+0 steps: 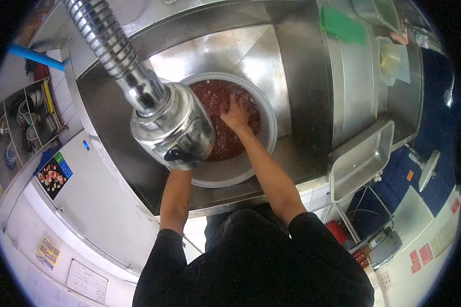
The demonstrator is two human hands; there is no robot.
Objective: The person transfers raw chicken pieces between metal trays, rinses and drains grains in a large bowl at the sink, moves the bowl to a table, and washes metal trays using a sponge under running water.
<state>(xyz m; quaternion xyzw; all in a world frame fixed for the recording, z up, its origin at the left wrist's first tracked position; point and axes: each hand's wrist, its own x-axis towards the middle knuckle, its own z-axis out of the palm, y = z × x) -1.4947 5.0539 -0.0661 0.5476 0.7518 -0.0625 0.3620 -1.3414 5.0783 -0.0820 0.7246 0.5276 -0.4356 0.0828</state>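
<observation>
A large round pale basin [267, 110] sits in the steel sink, holding reddish-brown contents under cloudy liquid [225, 148]. I cannot make out what the contents are. My right hand [235, 115] reaches into the basin, its fingers apart and their tips dipped into the reddish mass. From below, my left forearm [176, 197] runs up toward the basin's left side. The chrome spray head [174, 130] hides my left hand, so its fingers do not show.
A ribbed metal hose [100, 38] carries the spray head close to the camera. Right of the sink [305, 92] are a green item [342, 26], a white container [388, 61] and a rectangular steel tray [361, 161]. A dish rack [28, 115] stands left, above a white fridge [95, 187].
</observation>
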